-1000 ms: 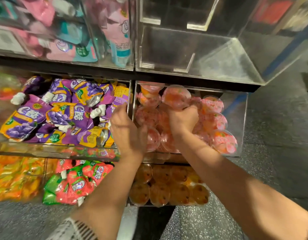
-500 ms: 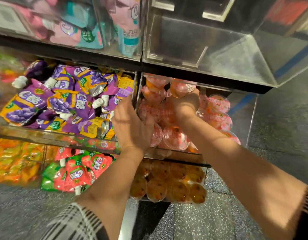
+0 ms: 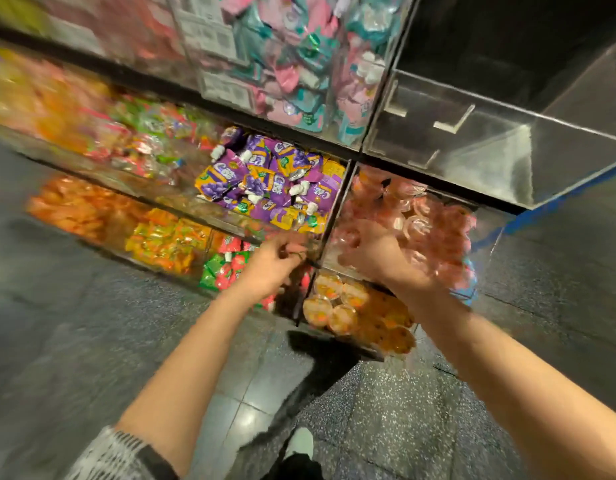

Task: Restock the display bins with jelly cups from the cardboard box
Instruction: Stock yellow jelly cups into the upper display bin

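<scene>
1. The pink jelly cups (image 3: 427, 223) lie heaped in the clear display bin (image 3: 486, 233) at centre right of the frame; the heap reaches close to the bin's front wall, so I judge this bin largely stocked
2. The right hand (image 3: 375, 254) sits at the front edge of that bin, over the cups; motion blur hides the fingers, so I cannot tell whether it grips a cup or lies slack
3. The left hand (image 3: 272, 268) is at the black divider (image 3: 330, 216) between this bin and the one with purple pouches (image 3: 272, 181); its fingers look curled, seemingly around something dark and thin, though the blur leaves that uncertain
4. Just below, the bin of orange jelly cups (image 3: 355, 313) also looks well filled
5. The clear bin (image 3: 507, 147) at upper right shows nothing inside; if it takes jelly cups, that part is left to do
6. The cardboard box is not in view, so how many cups remain cannot be judged
</scene>
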A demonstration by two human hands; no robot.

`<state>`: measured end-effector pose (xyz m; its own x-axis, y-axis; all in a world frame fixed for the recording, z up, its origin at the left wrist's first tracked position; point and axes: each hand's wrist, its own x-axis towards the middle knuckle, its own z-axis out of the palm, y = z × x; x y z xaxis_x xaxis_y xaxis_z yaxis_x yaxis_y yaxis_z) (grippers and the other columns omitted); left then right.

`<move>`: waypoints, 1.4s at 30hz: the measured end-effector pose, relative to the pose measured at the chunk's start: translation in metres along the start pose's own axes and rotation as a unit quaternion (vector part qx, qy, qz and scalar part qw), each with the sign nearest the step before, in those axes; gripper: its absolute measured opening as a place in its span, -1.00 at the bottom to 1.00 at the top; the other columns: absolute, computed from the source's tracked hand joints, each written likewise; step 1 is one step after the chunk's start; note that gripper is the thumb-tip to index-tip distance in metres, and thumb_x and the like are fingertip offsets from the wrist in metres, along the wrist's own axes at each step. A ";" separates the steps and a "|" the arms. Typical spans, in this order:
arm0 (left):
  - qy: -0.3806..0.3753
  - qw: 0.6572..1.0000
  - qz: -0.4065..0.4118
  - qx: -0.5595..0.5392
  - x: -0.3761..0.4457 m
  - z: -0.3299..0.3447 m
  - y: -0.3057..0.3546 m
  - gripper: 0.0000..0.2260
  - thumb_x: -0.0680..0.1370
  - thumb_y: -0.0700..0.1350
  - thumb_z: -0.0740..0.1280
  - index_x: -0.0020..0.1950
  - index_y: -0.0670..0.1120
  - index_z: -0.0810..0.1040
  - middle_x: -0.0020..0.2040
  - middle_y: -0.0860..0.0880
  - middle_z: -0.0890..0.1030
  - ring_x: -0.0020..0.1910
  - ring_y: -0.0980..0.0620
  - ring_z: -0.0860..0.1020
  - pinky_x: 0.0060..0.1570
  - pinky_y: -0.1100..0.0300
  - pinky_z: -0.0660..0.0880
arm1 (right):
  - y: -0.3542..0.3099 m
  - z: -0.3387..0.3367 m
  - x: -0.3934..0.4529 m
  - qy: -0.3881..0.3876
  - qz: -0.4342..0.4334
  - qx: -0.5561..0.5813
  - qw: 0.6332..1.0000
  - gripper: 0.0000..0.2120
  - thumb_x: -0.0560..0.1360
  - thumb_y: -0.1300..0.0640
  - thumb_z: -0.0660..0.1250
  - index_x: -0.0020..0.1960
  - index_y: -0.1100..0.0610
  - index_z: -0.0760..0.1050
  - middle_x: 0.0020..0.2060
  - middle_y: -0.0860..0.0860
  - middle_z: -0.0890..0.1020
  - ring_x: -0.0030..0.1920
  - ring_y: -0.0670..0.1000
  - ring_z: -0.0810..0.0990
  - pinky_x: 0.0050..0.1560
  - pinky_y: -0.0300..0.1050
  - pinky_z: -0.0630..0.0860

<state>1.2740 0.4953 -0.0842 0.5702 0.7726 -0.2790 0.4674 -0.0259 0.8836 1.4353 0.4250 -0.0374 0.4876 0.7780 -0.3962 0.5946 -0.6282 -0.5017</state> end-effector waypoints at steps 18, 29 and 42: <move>0.586 0.773 0.066 -0.234 -0.485 -0.304 -0.039 -0.75 0.57 -0.35 0.24 0.04 -0.01 0.55 -0.08 -0.01 0.64 -0.19 0.19 0.62 -0.02 0.31 0.53 | -0.347 0.182 -0.349 -0.121 -0.498 -0.037 0.858 -0.72 0.49 0.15 0.37 0.20 0.05 0.55 -0.10 0.01 0.62 -0.05 -0.01 0.59 0.03 -0.10 0.47; 0.780 0.547 0.043 -0.301 -0.740 -0.360 -0.159 -0.85 0.60 -0.32 0.19 0.09 -0.17 0.51 -0.09 -0.08 0.61 -0.24 0.20 0.61 -0.15 0.36 0.54 | -0.432 0.380 -0.564 -0.373 -0.483 0.066 0.790 -0.71 0.49 0.31 0.33 -0.09 -0.11 0.53 -0.28 0.01 0.60 -0.30 -0.12 0.48 -0.16 -0.26 0.45; 0.840 0.437 -0.027 -0.320 -0.883 -0.478 -0.296 -0.85 0.60 -0.28 0.22 0.08 -0.11 0.54 -0.08 -0.04 0.64 -0.19 0.16 0.61 -0.13 0.32 0.53 | -0.599 0.593 -0.683 -0.450 -0.478 0.016 0.754 -0.86 0.52 0.19 0.33 0.05 0.04 0.57 -0.16 0.00 0.66 -0.09 0.04 0.65 0.02 0.07 0.60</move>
<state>0.3089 0.1241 0.0802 -0.9824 0.1496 -0.1121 -0.1425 -0.2114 0.9669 0.3674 0.2754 0.0778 -0.7942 0.5754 -0.1952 0.3760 0.2132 -0.9018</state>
